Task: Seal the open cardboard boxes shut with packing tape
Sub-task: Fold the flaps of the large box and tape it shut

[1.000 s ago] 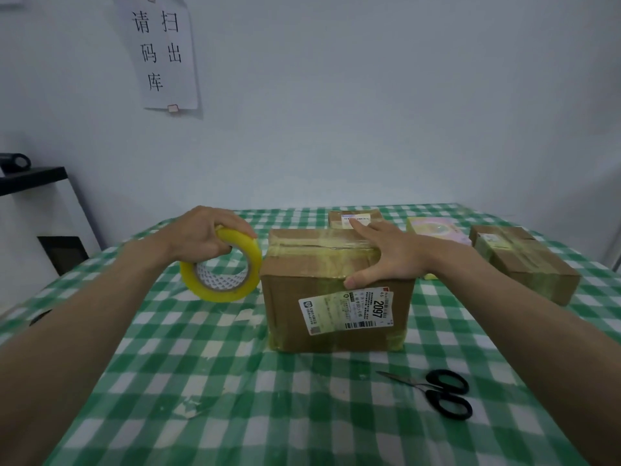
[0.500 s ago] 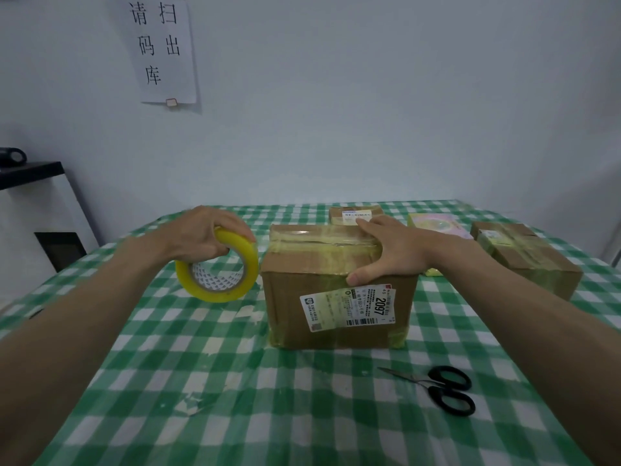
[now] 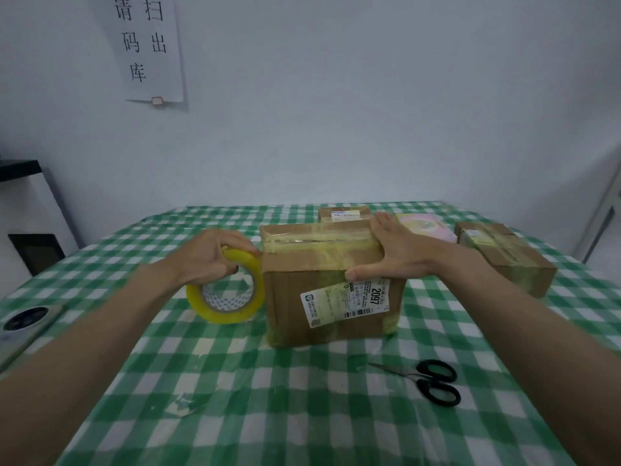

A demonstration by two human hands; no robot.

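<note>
- I see my left hand (image 3: 215, 255) with its grip curled round the top of the yellow tape roll (image 3: 225, 290), which stands on edge just left of the big cardboard box (image 3: 331, 290), touching or nearly touching its left face
- My right hand (image 3: 398, 250) lies flat on the right part of the box top, fingers straight and pointing far, thumb pressed along the near top edge; that grip is spread apart, pressing rather than clasping
- The box sits mid-worktop, its top flaps down with a band of yellowish tape (image 3: 319, 242) running left to right across the seam
- A white shipping label (image 3: 346, 302) reading 2097 is stuck on the box's near face, tilted, just under my thumb
- The worktop (image 3: 268, 415) wears a green and white checked cloth
- Black-handled scissors (image 3: 426, 381) lie near and right of the box, well apart from it, blades pointing left
- A second taped box (image 3: 504, 260) sits to the far right, a smaller box (image 3: 344, 213) just behind the big one, and a pink and yellow packet (image 3: 423, 227) between them
- A phone (image 3: 25, 322) lies at the left edge of the worktop
- A paper sign (image 3: 148, 48) with printed characters hangs on the far wall, upper left
</note>
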